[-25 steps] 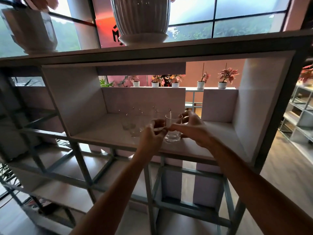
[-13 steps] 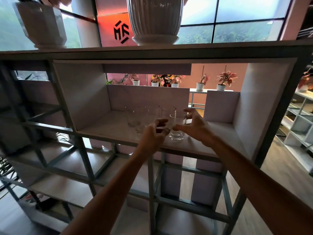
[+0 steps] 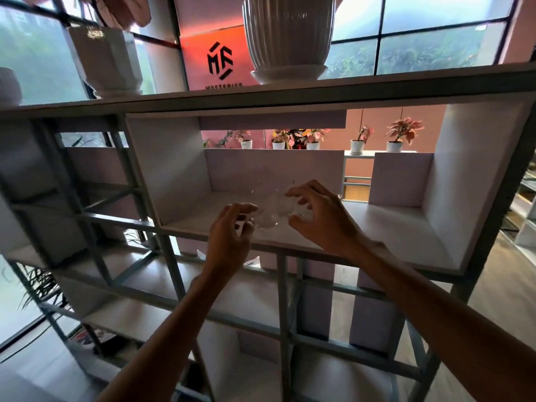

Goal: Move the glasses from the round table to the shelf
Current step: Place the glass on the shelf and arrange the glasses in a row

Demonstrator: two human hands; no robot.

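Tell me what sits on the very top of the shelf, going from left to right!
White angular pot → orange sign with a black logo, behind the shelf → big ribbed white pot. A pale thing at the far left edge is too cut off to name.

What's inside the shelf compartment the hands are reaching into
Clear glasses stand clustered on the compartment floor, between the open left hand and right hand. Blur and the hands hide how many; part of the cluster is covered by the right hand's fingers.

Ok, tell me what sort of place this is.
Probably a cafe or showroom lounge: an open display shelf holding glasses, a lit logo sign, and a row of small potted plants behind.
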